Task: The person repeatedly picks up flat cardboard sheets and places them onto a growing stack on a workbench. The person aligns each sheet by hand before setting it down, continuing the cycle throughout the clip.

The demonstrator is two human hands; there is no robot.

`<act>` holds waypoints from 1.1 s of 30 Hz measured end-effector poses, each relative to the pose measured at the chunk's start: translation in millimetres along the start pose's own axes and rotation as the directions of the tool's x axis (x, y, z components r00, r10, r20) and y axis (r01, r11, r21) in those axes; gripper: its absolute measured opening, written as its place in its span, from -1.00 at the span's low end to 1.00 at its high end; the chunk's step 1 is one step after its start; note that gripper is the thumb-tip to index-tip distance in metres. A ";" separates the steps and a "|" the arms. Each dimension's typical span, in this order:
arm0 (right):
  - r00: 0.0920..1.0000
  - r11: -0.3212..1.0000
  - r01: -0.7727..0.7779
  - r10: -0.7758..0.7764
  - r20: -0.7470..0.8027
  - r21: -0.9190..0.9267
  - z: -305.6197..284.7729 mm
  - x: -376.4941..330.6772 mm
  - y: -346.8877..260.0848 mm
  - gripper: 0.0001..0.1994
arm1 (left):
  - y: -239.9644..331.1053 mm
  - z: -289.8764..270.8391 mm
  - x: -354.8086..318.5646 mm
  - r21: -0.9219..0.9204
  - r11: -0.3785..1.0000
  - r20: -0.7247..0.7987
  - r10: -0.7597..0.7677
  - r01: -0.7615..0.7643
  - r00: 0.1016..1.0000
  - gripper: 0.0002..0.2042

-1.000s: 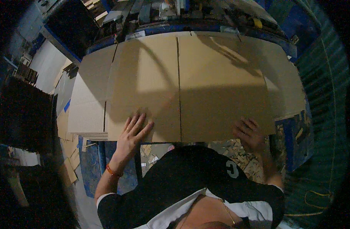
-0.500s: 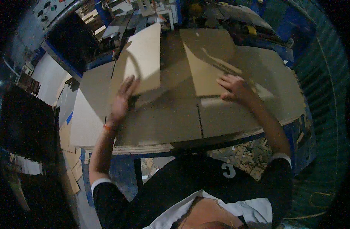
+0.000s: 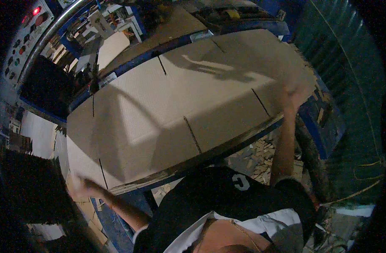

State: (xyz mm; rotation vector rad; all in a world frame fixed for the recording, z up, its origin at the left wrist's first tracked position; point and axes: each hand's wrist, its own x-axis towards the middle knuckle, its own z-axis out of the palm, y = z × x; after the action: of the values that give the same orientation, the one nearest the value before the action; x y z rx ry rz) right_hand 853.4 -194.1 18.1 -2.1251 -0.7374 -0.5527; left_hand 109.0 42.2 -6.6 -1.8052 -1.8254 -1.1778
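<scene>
A wide brown cardboard sheet (image 3: 172,109) with several dark slots along its two long edges lies on top of a stack in front of me. Beside its near left corner is my left hand (image 3: 84,188), smeared by motion. My right hand (image 3: 295,93), also blurred, is at the sheet's right end. Whether either hand grips the edge cannot be made out. Shadows and a bright patch of light fall across the board.
Behind the stack stands a blue-framed machine (image 3: 138,27) with a cardboard piece (image 3: 113,47) on its bed. A control panel (image 3: 26,36) with a lit red lamp is at far left. Cardboard scraps (image 3: 258,158) lie below; a green corrugated wall (image 3: 344,76) rises at right.
Both hands have moved apart, from the middle of the stack to its two ends. The two cardboard flaps or panels near them no longer show there. The view has turned.
</scene>
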 end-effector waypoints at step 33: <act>0.940 0.093 -0.321 0.154 0.305 0.942 -12.8 111.2 119.9 -0.47 | -20.2 -99.0 82.8 -0.281 0.873 0.205 -0.351 0.398 0.914 -0.73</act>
State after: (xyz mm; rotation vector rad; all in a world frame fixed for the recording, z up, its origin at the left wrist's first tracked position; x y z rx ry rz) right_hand 1013.2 -230.3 26.9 -0.8767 -0.5196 0.3104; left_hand 45.9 29.1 106.9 -1.7870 -2.2589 -1.5981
